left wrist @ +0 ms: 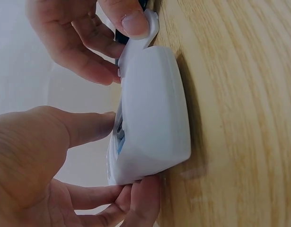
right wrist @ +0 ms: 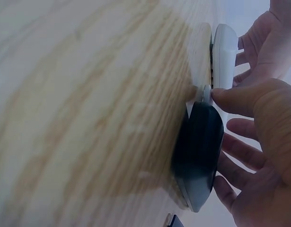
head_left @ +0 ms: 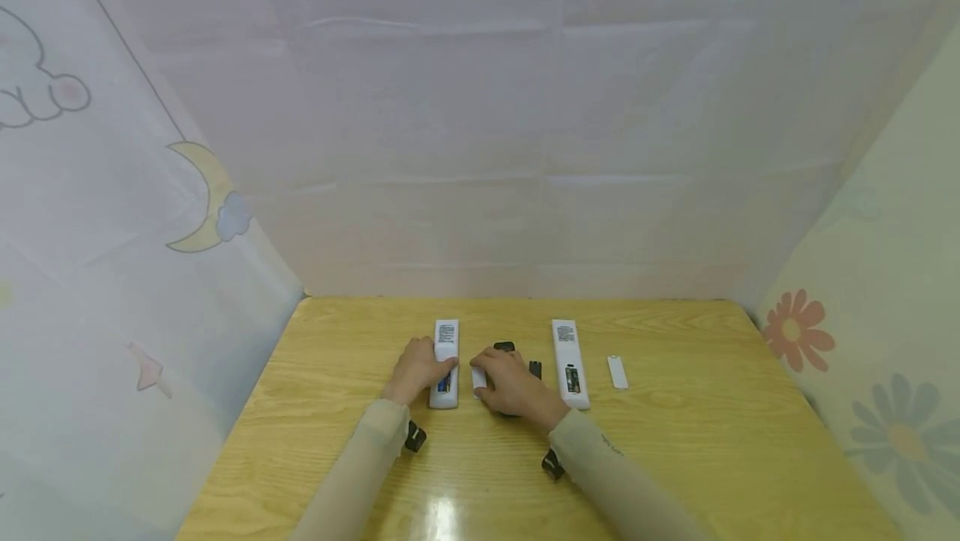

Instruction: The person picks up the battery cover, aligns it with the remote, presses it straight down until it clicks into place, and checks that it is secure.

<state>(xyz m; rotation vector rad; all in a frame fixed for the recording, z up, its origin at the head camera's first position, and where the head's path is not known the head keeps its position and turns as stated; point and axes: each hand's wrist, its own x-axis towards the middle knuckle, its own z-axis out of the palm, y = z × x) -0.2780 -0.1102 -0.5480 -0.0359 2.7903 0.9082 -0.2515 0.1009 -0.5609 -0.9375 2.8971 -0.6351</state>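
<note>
My left hand grips a white remote control that lies back up on the table, thumb on one side and curled fingers on the other. Its battery compartment is uncovered, with a blue battery showing inside. Just right of it, my right hand pinches a white battery cover between thumb and fingers, beside the remote's edge. Under the right hand lies a black remote control, mostly hidden in the head view.
Right of the hands lie a small black cover, a second white remote control with its battery compartment uncovered, and another white battery cover. The wooden table meets a pale sheet-covered wall at its back edge.
</note>
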